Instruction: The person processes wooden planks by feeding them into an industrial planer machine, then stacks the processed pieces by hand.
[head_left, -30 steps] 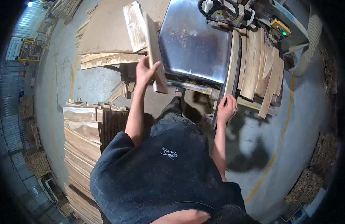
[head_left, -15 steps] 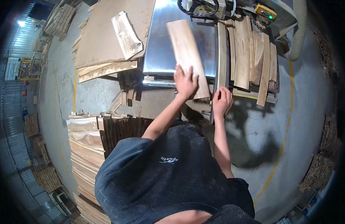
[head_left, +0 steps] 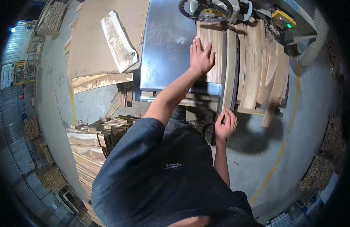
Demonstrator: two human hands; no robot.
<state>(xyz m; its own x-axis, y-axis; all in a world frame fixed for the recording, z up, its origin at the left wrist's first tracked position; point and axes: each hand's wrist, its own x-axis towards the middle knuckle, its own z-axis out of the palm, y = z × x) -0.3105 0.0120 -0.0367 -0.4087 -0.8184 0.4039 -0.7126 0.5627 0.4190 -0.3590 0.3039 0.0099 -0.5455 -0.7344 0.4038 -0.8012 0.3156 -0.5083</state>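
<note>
My left hand lies on a flat board, fingers stretched over its top face. The board rests on a shiny metal machine table, close along a long wooden strip with a dark rail beside it. The board's far end reaches under the machine's handwheel. At the strip's near end is my right hand, its fingers curled around that end and thumb to the left.
Several cut boards lie right of the strip. A curved rough-edged offcut rests on the brown panel at left. Stacked boards stand by my left side. A control box with a green light sits far right.
My left hand has pushed the board forward and right; it was slanted and overhung the near edge, now it lies along the strip. My right hand stays at the strip's near end.
</note>
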